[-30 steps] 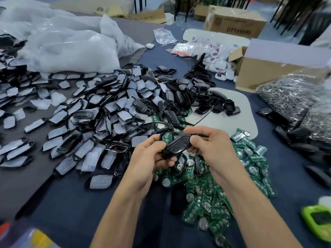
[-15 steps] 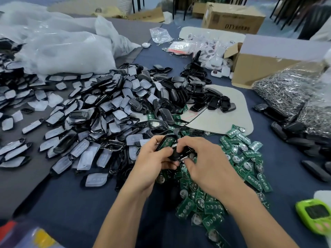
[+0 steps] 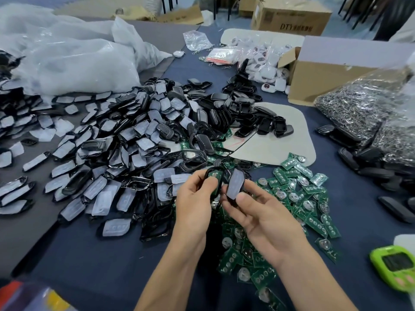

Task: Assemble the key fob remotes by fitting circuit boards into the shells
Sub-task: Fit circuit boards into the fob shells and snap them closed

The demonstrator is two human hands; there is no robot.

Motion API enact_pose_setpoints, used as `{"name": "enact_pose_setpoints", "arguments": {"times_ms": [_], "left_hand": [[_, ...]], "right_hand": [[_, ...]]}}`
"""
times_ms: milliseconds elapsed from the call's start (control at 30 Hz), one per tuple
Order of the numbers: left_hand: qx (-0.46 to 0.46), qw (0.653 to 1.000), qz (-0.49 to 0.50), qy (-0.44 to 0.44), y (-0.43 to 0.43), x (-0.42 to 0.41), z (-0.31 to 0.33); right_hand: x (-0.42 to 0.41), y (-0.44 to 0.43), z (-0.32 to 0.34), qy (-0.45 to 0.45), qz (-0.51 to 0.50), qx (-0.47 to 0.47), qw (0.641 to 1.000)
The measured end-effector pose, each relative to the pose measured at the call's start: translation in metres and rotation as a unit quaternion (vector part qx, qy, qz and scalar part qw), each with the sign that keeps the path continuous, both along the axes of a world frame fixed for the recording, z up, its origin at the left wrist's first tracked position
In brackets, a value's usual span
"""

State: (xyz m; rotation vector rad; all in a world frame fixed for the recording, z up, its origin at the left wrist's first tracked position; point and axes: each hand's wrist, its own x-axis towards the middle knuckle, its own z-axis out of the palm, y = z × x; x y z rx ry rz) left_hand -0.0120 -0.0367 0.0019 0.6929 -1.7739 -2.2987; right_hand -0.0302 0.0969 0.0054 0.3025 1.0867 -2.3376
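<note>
Black plastic shell half (image 3: pixel 219 189), one green circuit board (image 3: pixel 213 175) seated inside, is gripped by the curled left hand (image 3: pixel 194 199). Second black shell half with translucent grey pad (image 3: pixel 234 186) is pinched by the right hand (image 3: pixel 263 217), both held above the heap of green boards (image 3: pixel 314 198). Two halves held; heap uncounted.

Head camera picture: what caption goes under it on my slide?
Left hand holds a black shell with a green circuit board inside; right hand holds a cover beside it.
</note>
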Motion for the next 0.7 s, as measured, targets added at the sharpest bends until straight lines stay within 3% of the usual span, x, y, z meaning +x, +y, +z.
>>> {"name": "enact_pose_setpoints", "arguments": {"times_ms": [100,200,400,533,700], "left_hand": [[0.026,0.999,0.027,-0.009,0.004,0.0,-0.001],[-0.005,0.999,0.043,-0.021,0.001,0.0,-0.001],[-0.183,0.982,0.047,-0.028,-0.008,0.0,0.005],[-0.342,0.938,0.035,-0.045,-0.004,0.004,0.014],[-0.344,0.938,0.015,-0.049,0.003,0.008,0.018]], "right_hand": [[-0.004,0.002,-0.003,-0.068,-0.029,-0.077,0.994],[-0.005,0.007,-0.002,-0.087,-0.034,-0.088,0.992],[-0.007,0.009,-0.006,-0.023,0.005,0.015,1.0],[-0.005,0.004,-0.005,0.014,-0.009,0.068,0.998],[-0.002,0.0,0.0,0.053,-0.015,0.11,0.992]]}}
